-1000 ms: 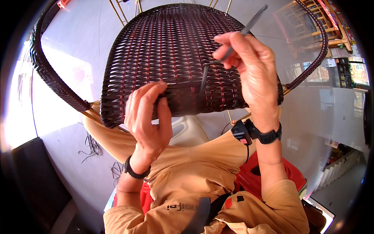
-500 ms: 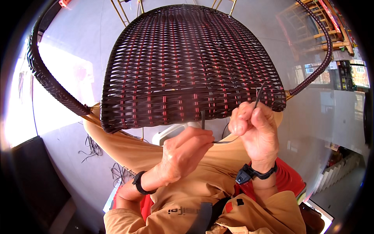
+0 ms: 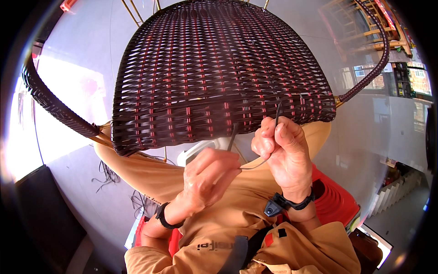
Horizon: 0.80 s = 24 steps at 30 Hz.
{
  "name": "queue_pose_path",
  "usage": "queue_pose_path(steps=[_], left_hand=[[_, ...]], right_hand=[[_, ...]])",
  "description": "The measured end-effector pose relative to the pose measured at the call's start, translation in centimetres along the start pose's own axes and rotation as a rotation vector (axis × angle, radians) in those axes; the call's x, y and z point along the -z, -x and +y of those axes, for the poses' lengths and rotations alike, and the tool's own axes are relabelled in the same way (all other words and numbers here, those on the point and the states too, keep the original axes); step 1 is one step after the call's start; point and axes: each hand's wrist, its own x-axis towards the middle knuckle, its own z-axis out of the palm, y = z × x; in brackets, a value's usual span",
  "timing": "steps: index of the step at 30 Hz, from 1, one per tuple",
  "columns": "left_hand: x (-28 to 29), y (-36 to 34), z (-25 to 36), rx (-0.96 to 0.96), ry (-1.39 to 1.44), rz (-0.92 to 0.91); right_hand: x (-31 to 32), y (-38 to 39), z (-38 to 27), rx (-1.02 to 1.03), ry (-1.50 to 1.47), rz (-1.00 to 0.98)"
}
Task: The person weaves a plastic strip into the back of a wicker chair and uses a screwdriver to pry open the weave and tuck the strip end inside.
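Note:
A woven wicker chair panel (image 3: 214, 73), dark brown with red strands, tilts up in front of me, its lower edge over my knees. My right hand (image 3: 285, 148) pinches a thin dark wicker strand (image 3: 278, 112) between thumb and fingers, just below the panel's lower right edge. The strand's free end points up, and the rest sags across to my left hand (image 3: 207, 176). That hand is closed around it below the middle of the panel's lower edge. A wider piece of dark strand (image 3: 234, 136) stands up from the left fingers toward the weave; its lower end is hidden.
Curved wrapped armrests (image 3: 59, 102) flank the panel on both sides. Loose dark strands (image 3: 107, 176) lie on the floor at left. Something white (image 3: 194, 153) shows under the panel. Red plastic (image 3: 335, 198) is beside my right forearm. Bamboo-coloured frames (image 3: 365, 27) stand far right.
Both hands have shifted slightly left, still gripping the strand. The upright piece by my left hand now leans to the right. The panel appears a little higher and farther left in view.

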Motion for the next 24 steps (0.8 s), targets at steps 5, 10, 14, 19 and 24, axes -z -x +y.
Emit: queue_pose_path(steps=[5,10,14,19,24], left_hand=[[0.9,-0.7,0.4,-0.086,-0.081,-0.083],[0.5,-2.3,-0.2,-0.200,-0.252,-0.004],[1.5,-4.5,0.4,-0.201,-0.260,0.030],[2.6,-7.4,0.5,-0.270,-0.492,0.009],[2.1,-7.3,0.7,0.081,-0.277,0.031]], right_hand=[[-0.4,0.6,0.4,0.010,0.115,0.019],[-0.6,1.1,-0.2,0.144,0.102,0.012],[-1.1,1.0,-0.6,0.213,0.349,0.243],[3.9,2.8,4.6,0.045,0.782,0.209],[3.8,-0.3,6.4,-0.047,0.440,0.140]])
